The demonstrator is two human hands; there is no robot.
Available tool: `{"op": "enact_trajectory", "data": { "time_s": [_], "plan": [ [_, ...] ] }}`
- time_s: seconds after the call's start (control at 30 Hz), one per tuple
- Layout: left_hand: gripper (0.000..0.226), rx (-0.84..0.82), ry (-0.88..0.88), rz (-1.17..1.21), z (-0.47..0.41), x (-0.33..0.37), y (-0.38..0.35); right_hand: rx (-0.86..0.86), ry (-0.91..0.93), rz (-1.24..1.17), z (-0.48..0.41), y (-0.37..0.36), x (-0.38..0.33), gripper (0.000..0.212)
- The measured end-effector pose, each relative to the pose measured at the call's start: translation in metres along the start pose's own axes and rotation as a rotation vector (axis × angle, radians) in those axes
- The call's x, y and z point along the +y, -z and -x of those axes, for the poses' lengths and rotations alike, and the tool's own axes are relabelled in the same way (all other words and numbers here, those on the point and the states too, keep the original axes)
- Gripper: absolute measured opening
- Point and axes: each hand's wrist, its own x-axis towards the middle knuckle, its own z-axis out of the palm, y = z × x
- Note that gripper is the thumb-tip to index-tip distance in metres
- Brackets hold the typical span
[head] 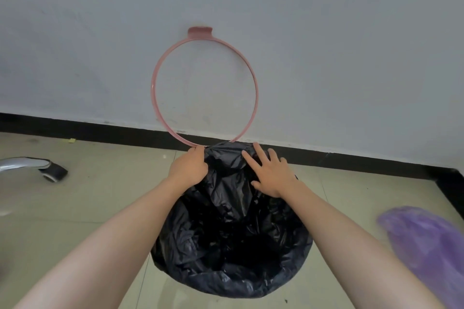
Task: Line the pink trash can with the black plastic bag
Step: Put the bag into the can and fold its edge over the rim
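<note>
Head view: black plastic bag (231, 238) is already draped over the can, mouth open toward the camera, film folded over the near and side rim; the pink trash can body itself is hidden under it. Pink retaining ring (160, 75) is hinged up at the far side, standing against the white wall (326, 45), tab at the top, its low edge touching the bunched bag at the far rim. Left hand (187, 170) is clenched on the bag gather right at the ring's base. Right hand (270, 174) lies flat on the bag, fingers spread, pressing, gripping nothing. Judgement: far edge is the unfinished part. Slack lies directly ahead of both hands, along the rim left to right; left hand is nearer the hinge. Next is probably spread that bunch, then swing the ring down toward the camera. Floor room is open on both sides; chair caster (54, 173) sits well left, purple bag (426, 246) at right, both apart.
</note>
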Motion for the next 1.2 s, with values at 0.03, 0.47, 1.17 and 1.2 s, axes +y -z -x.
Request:
{"op": "enact_trajectory", "data": {
  "time_s": [0.03, 0.47, 1.17, 1.2],
  "plan": [
    [0.043, 0.043, 0.003, 0.022, 0.002, 0.000, 0.002, -0.010, 0.009, -0.016, 0.001, 0.003, 0.001, 0.079],
    [0.062, -0.645, -0.460, -1.364, 0.045, 0.022, -0.065, -0.504, 0.386, 0.663, 0.046, -0.038, -0.022, 0.060],
    [0.037, -0.241, -0.589, -0.775, 0.063, 0.031, -0.008, -0.191, 0.219, 0.076, 0.062, -0.009, -0.023, 0.037],
    [0.028, -0.001, -0.695, -0.736, 0.063, 0.027, -0.004, -0.046, 0.182, -0.008, 0.064, -0.006, -0.020, 0.037]
  ]
}}
